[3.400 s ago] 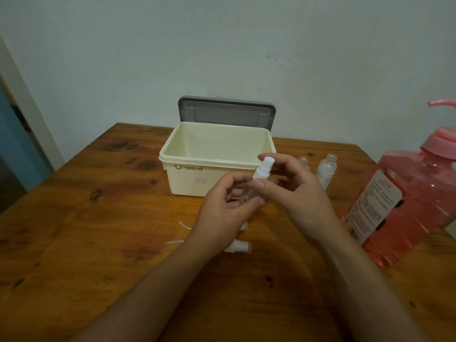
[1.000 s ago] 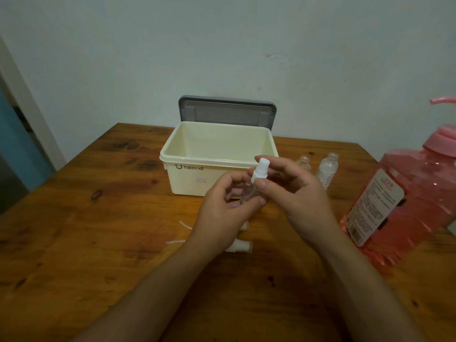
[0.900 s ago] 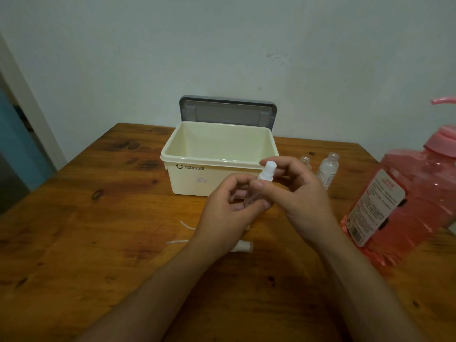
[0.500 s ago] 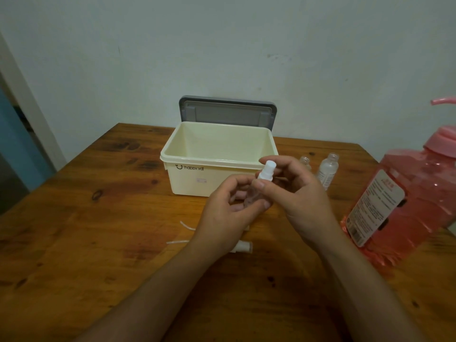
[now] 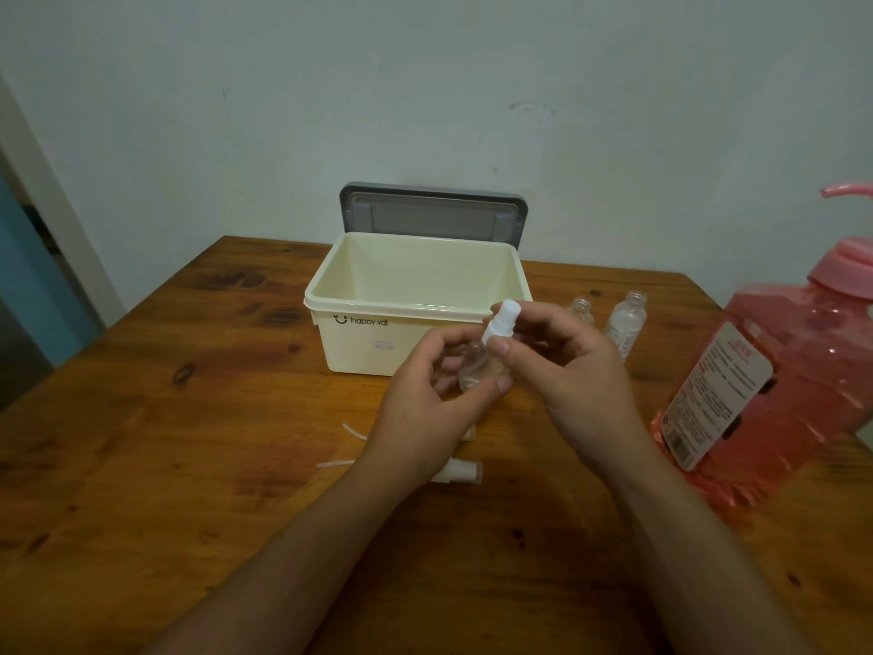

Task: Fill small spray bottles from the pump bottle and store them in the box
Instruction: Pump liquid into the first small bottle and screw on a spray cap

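Head camera: just in front of the open box (image 5: 359, 345), the left hand (image 5: 425, 408) curls round a small spray bottle (image 5: 476, 373) held nearly upright above the table (image 5: 189, 465), and the right hand (image 5: 583, 385) pinches its white cap (image 5: 503, 319) (the pink pump bottle (image 5: 798, 371) stands off to the right).

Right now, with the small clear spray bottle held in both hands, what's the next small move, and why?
Probably twist the white spray cap tight with the right hand while the left hand grips the small clear spray bottle: fingers pinch the cap, and the open cream plastic box behind looks empty.
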Demonstrator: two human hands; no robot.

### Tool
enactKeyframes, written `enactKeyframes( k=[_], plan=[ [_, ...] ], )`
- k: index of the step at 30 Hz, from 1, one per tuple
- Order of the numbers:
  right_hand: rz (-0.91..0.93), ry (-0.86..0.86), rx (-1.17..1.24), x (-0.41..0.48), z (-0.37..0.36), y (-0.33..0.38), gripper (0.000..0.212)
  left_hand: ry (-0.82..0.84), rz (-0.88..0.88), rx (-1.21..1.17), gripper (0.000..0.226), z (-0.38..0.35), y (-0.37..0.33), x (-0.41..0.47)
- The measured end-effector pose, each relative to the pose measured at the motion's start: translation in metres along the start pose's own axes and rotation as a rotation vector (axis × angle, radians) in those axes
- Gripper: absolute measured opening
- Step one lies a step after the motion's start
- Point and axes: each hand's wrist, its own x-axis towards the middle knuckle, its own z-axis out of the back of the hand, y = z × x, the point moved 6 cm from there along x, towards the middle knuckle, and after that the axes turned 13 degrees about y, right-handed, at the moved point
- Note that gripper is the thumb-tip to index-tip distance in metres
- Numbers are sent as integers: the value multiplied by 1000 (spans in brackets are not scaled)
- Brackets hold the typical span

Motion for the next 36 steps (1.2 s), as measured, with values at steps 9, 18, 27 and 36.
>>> enactKeyframes(
  k=[9,18,27,36],
  plan=[
    [-113,-6,-149,4,1,-22,29,-247,-67,24,27,21,-12,-5],
    [-160,59,-219,7,-4,-33,27,-208,-69,15,26,18,-12,-5],
    [-193,97,-234,7,-5,-38,31,-181,-82,11,24,16,-15,-5],
    [-168,75,-208,5,-3,-30,29,-198,-71,14,24,17,-14,-5]
  ],
)
